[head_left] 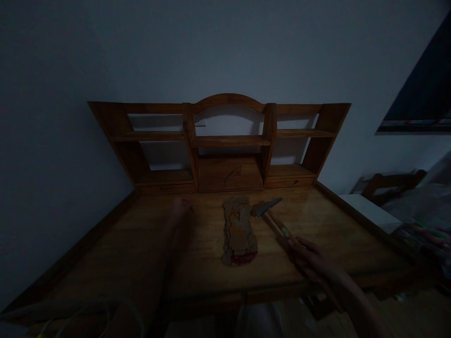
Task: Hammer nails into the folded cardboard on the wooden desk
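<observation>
A hammer (269, 207) with a wooden handle and a dark metal head lies over the wooden desk (141, 239), its head just right of a ragged stack of cardboard pieces (239, 231) at the desk's middle. My right hand (310, 259) is closed around the lower part of the hammer handle. My left hand (181, 204) reaches far across the desk, left of the cardboard stack, with the fingers curled in; the dim light hides whether anything is in them.
A wooden hutch (227, 141) with shelves and small drawers stands at the back of the desk against a pale wall. A wooden chair (391, 180) and cluttered items sit to the right. Pale cords lie at the lower left edge.
</observation>
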`<state>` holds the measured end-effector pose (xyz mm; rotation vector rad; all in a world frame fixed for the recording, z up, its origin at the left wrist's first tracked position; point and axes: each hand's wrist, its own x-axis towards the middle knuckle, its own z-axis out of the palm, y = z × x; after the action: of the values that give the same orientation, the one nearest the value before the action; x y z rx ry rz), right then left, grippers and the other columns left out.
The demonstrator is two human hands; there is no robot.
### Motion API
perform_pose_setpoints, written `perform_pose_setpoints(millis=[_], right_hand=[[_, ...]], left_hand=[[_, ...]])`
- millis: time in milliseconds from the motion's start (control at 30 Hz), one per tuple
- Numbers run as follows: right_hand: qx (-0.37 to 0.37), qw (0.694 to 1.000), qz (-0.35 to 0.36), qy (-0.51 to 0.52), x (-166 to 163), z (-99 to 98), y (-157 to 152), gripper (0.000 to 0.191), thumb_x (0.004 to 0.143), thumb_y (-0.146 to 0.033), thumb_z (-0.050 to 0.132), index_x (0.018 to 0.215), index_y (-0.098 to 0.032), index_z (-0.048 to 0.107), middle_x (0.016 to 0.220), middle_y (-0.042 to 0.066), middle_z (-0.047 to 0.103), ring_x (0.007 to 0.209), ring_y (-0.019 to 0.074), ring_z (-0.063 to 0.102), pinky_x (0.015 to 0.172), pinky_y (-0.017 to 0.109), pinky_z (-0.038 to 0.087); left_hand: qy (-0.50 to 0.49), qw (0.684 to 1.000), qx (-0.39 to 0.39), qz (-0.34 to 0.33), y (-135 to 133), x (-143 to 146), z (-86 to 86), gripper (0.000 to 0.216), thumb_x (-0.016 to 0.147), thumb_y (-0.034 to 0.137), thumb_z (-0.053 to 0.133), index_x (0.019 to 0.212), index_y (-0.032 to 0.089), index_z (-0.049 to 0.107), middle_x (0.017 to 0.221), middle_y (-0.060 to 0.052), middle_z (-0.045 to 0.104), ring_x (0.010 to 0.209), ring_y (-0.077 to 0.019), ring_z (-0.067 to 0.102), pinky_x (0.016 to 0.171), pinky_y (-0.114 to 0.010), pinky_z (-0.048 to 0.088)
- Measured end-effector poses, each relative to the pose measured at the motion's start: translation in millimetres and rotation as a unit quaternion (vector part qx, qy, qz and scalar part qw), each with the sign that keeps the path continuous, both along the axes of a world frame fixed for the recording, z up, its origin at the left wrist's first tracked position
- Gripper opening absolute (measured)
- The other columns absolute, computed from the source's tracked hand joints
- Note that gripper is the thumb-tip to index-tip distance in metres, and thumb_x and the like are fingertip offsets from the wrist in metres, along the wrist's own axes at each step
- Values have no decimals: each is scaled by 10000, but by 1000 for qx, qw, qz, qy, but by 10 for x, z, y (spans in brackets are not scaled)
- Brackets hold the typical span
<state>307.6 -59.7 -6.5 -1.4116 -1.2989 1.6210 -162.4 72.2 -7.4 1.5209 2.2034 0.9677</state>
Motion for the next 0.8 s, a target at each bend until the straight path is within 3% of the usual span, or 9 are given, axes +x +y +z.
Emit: perform_pose_setpoints(millis=[133, 267, 500, 800], right_hand=[[-7, 1000, -5, -13, 5, 3, 1, 446, 752, -652, 525, 848, -221, 468, 527, -96, 345, 341, 19, 229, 302, 153, 168], [-3, 1000, -11, -12, 4, -2, 15, 458, 731, -665, 538, 811, -222, 451, 518, -96, 352, 335, 21, 236, 297, 156, 168], [-4, 1000, -21, -12, 1, -13, 14, 468, 718, -665, 553, 835, -220, 469, 514, -94, 373, 336, 23, 252, 304, 159, 168], [8, 1000, -6, -9, 5, -12, 19, 445, 746, -651, 531, 825, -218, 459, 515, -102, 342, 328, 19, 227, 298, 158, 156]], left_hand=[[-74, 993, 74, -49, 119, 163, 35, 230, 760, 286, 570, 918, 126, 617, 927, -82, 692, 819, -162, 655, 716, -240, 511], [-230, 938, 166, -200, 56, 556, 100, 374, 752, 466, 591, 921, 133, 564, 867, -87, 686, 773, -177, 656, 752, -303, 527], [-298, 881, 68, -362, -355, 1319, 163, 342, 702, 440, 695, 845, 135, 636, 821, -69, 697, 731, -177, 658, 721, -300, 530], [-279, 873, 18, -400, -386, 1483, -45, 313, 695, 416, 712, 817, 131, 671, 741, -61, 697, 687, -170, 657, 668, -269, 520]])
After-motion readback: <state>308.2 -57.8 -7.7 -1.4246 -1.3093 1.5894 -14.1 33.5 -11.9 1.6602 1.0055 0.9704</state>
